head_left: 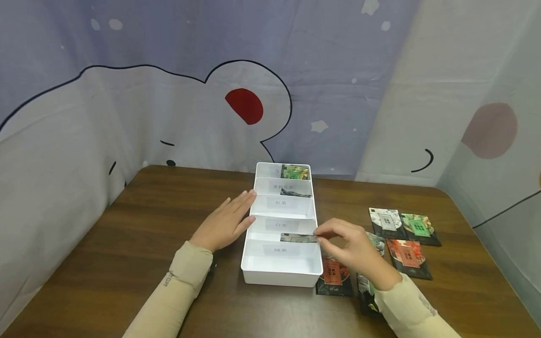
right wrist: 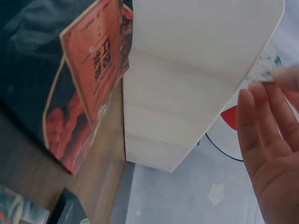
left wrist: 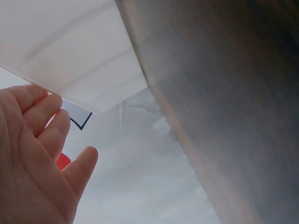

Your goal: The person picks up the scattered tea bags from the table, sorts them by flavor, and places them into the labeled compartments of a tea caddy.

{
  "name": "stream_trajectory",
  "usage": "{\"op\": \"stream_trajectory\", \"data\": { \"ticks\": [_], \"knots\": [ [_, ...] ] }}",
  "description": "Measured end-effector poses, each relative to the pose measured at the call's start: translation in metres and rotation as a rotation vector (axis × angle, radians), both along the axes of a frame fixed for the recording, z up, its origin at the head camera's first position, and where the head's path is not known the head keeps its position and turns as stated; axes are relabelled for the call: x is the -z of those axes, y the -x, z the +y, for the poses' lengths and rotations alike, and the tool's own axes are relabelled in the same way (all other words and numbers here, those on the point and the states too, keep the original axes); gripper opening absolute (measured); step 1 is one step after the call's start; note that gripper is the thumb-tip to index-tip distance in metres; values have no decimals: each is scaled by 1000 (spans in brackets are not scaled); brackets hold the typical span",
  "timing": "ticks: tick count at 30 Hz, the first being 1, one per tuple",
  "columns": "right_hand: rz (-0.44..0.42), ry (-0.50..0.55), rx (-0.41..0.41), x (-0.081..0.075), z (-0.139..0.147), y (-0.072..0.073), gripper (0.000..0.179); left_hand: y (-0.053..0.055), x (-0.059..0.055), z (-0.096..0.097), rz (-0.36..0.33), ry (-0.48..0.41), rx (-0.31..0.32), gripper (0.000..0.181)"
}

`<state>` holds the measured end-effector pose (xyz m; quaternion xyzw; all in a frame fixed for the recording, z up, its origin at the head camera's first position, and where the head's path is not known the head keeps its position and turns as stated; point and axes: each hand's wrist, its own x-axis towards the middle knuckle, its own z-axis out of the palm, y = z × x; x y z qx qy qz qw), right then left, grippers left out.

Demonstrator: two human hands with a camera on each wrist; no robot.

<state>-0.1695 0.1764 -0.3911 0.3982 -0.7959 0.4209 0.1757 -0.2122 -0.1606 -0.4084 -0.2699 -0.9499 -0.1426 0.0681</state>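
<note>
A long white box [head_left: 279,278] with several labelled compartments stands lengthwise on the table. My right hand [head_left: 351,244] pinches the right end of a tea sachet [head_left: 296,238] between thumb and fingertips. That sachet stands on edge in the second compartment from the front; its pale printed face [right wrist: 262,67] shows past the rim in the right wrist view. Along the box's left rim rests my left hand [head_left: 224,221], fingers extended. A green-labelled sachet [head_left: 294,172] sits in the rearmost compartment, and a dark sachet [head_left: 296,193] in the one before it.
Right of the box lie a red sachet [head_left: 331,277], a white one [head_left: 386,221], a green one [head_left: 420,229] and another red one [head_left: 408,258]. My right hand and forearm partly cover further sachets [head_left: 365,286]. Behind the brown table [head_left: 139,225] hangs a printed curtain [head_left: 329,94].
</note>
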Motion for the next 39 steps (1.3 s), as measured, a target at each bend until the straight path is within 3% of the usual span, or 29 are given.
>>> {"op": "stream_trajectory", "data": {
  "ticks": [4,11,17,20,24,31,39],
  "knots": [
    [10,-35,-81,0,4,-1,26,1,0,0,0,0,3,65],
    [-7,-68,-95,-1,7,-1,27,0,1,0,-2,-4,0,65],
    [-38,-118,10,-4,15,-2,24,0,0,0,-6,-4,-2,65],
    [-130,-190,78,-6,21,-3,19,0,0,0,-3,-6,2,65],
    [-249,-295,104,-6,27,-4,18,0,1,-1,2,-5,2,66],
    [-352,-493,97,-5,34,-7,36,-1,0,0,-1,-8,3,65],
    [-339,-626,116,3,30,-14,57,-2,-3,1,-7,-7,-2,65]
  ]
}}
